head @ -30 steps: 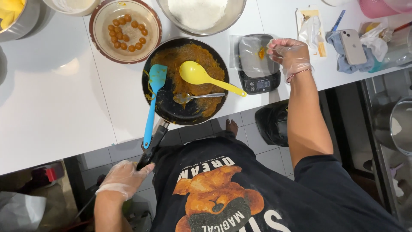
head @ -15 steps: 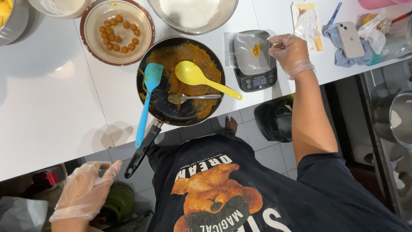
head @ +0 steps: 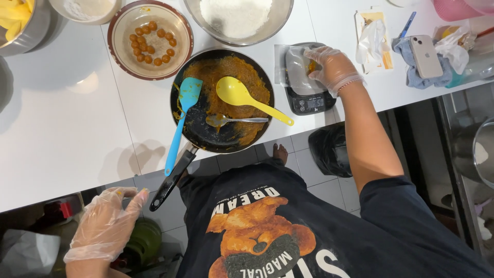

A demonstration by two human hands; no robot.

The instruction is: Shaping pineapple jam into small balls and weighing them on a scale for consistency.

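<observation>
My right hand (head: pixel 334 67), in a clear glove, rests on a small digital scale (head: pixel 309 102) covered with plastic, its fingertips closed on a lump of orange paste (head: pixel 312 67). Left of the scale sits a black frying pan (head: pixel 226 145) smeared with orange paste. A blue spatula (head: pixel 186 98), a yellow spoon (head: pixel 234 92) and a metal spoon (head: pixel 218 120) lie in the pan. My left hand (head: pixel 105 224), also gloved, hangs open below the table edge, near the pan handle (head: pixel 170 185), holding nothing.
A brown bowl (head: pixel 123 56) with several small orange balls stands behind the pan. A steel bowl of white flour (head: pixel 236 15) is at the back. A phone (head: pixel 426 49) on a blue cloth and a plastic bag (head: pixel 371 36) lie at the right.
My right hand has come down from above the scale onto it with the orange lump. My left hand has moved away from the pan handle and spread open lower left.
</observation>
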